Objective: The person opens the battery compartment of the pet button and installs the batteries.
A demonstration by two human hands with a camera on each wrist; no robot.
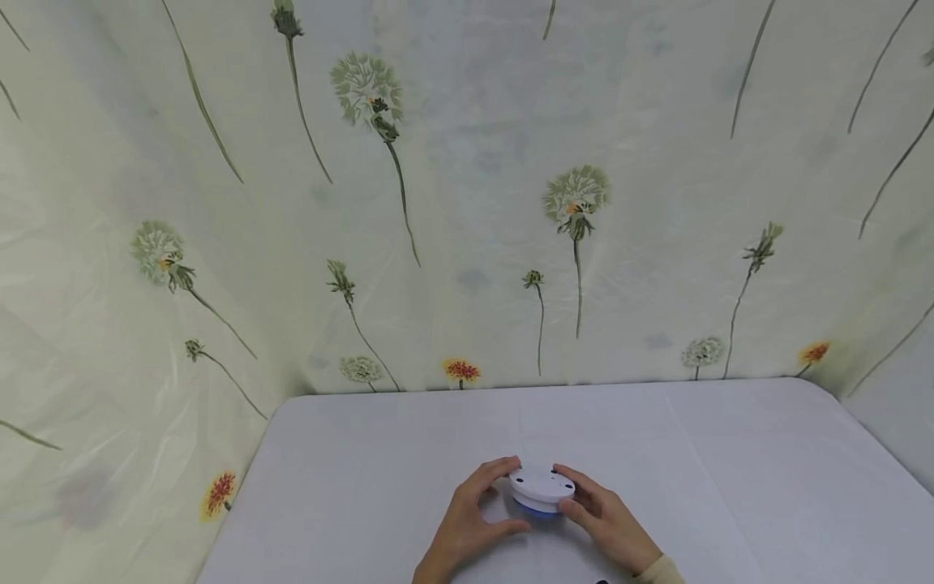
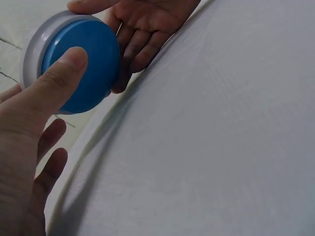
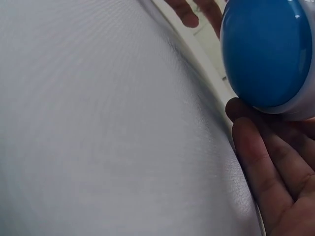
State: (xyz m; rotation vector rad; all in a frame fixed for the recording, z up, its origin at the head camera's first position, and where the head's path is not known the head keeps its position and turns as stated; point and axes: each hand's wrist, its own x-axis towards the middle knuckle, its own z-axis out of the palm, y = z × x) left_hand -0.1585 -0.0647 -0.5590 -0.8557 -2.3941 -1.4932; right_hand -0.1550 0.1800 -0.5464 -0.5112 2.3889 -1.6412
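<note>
A round device (image 1: 540, 486) with a white body and a blue dome is between my two hands. Its white face, marked with small dark spots, is turned up in the head view, and the blue dome (image 2: 93, 69) is on the underside. My right hand (image 1: 609, 523) pinches the right rim between thumb and fingers. From the left, my left hand (image 1: 470, 519) holds the rim with curved fingertips. The left thumb (image 2: 64, 71) lies across the dome in the left wrist view; whether it touches cannot be told. In the right wrist view, right fingers (image 3: 256, 147) are beneath the dome.
A white-covered table (image 1: 379, 454) lies below the hands, with rounded far corners. Behind it and at the left hangs a pale curtain-like sheet (image 1: 467, 203) printed with dandelions. A small dark thing (image 1: 601, 581) shows at the bottom edge of the head view.
</note>
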